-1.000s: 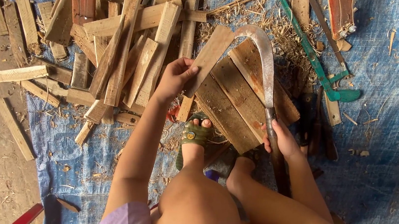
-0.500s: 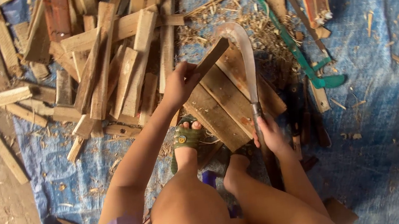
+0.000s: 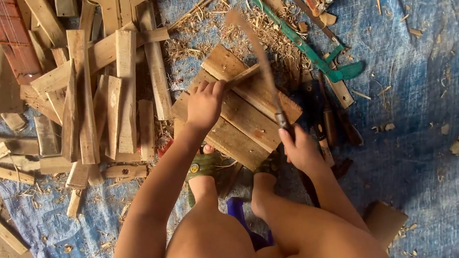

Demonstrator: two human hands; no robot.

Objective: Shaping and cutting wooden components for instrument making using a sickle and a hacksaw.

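My left hand [image 3: 204, 104] grips a short wooden stick [image 3: 244, 76] and holds it on a small plank platform [image 3: 240, 119] between my feet. My right hand [image 3: 299, 147] is closed on the handle of a long curved knife [image 3: 259, 57]; its blade is raised edge-on above the stick and looks blurred. My knees and feet in green sandals [image 3: 202, 166] fill the lower middle of the view.
A big heap of cut wooden slats [image 3: 94, 86] lies to the left on a blue tarp [image 3: 419, 97]. A green-framed hacksaw [image 3: 300, 42], chisels [image 3: 328, 118] and wood shavings lie right of the platform. A bare dirt floor shows at the lower left.
The knife has turned from flat over the platform to raised and edge-on. My left hand has shifted the stick across the platform. The view has drifted slightly.
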